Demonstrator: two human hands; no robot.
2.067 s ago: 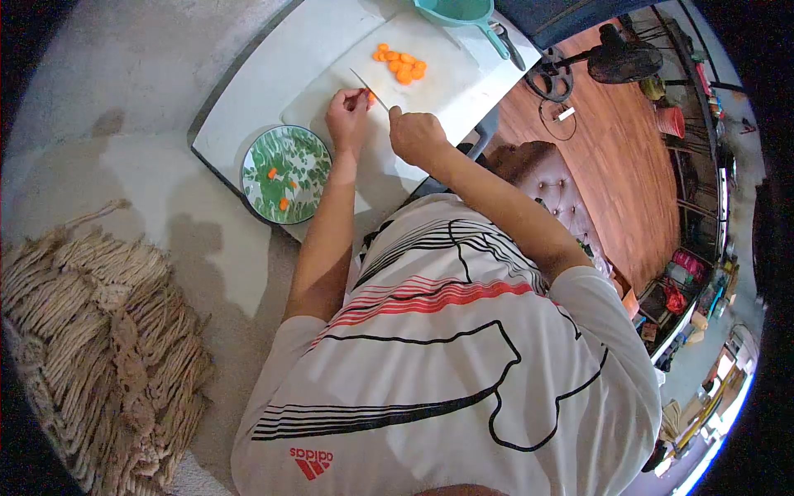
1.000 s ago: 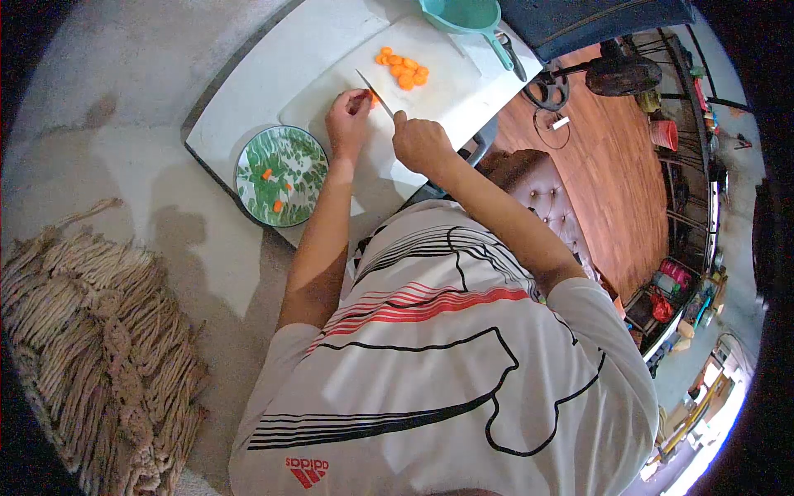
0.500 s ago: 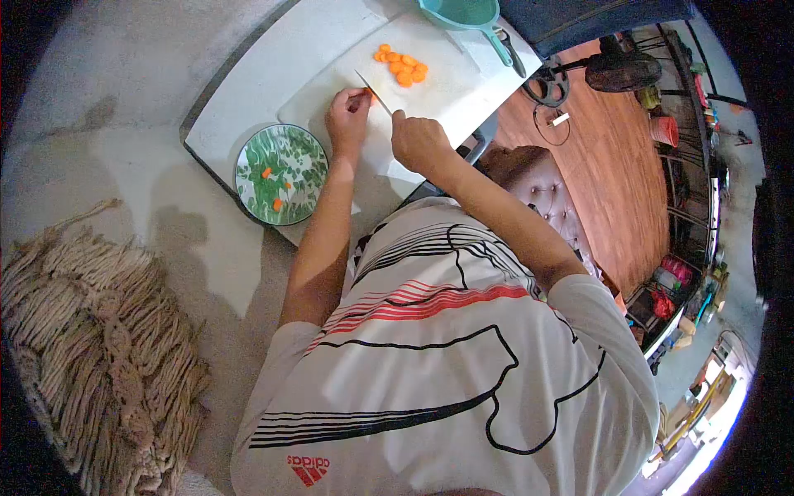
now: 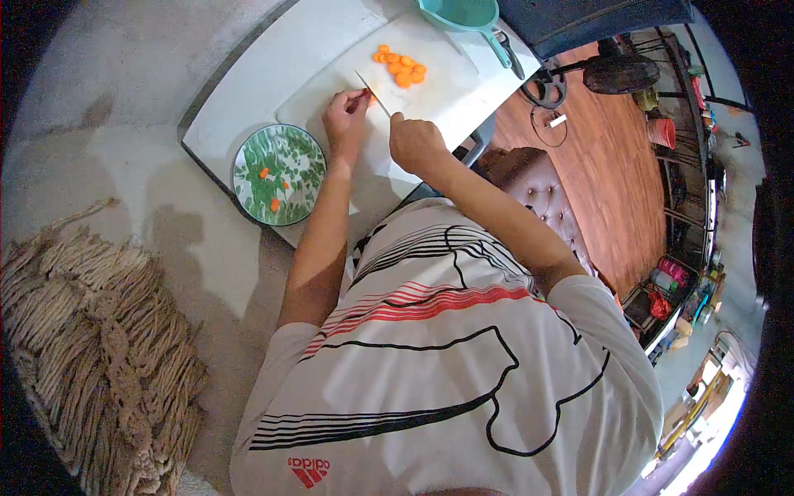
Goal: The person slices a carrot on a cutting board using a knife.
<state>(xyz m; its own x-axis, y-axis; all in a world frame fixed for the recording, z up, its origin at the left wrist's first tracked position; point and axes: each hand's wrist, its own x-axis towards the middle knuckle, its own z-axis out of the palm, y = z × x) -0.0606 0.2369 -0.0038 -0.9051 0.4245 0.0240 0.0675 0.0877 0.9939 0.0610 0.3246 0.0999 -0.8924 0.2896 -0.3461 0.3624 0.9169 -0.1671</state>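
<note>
My right hand (image 4: 417,144) is closed round the handle of a knife (image 4: 374,95), whose blade slants up and left. At the blade, my left hand (image 4: 345,124) pinches an orange carrot piece (image 4: 370,98), mostly hidden by fingers and knife. Both hands are over a pale cutting board (image 4: 442,83). Several carrot slices (image 4: 403,69) lie in a group on the board, beyond the blade. A green and white plate (image 4: 300,155) left of my left forearm holds a few small carrot bits (image 4: 275,203).
A teal strainer (image 4: 460,13) sits at the top of the white table (image 4: 240,93), beside a black handle (image 4: 514,63). Rope fringe (image 4: 107,355) hangs at the lower left. A tufted seat (image 4: 542,194) and a black fan (image 4: 622,74) are to the right.
The knife has shifted slightly against the carrot piece, and both hands stay close together. The view has turned a little, so the plate appears slightly further left than at first.
</note>
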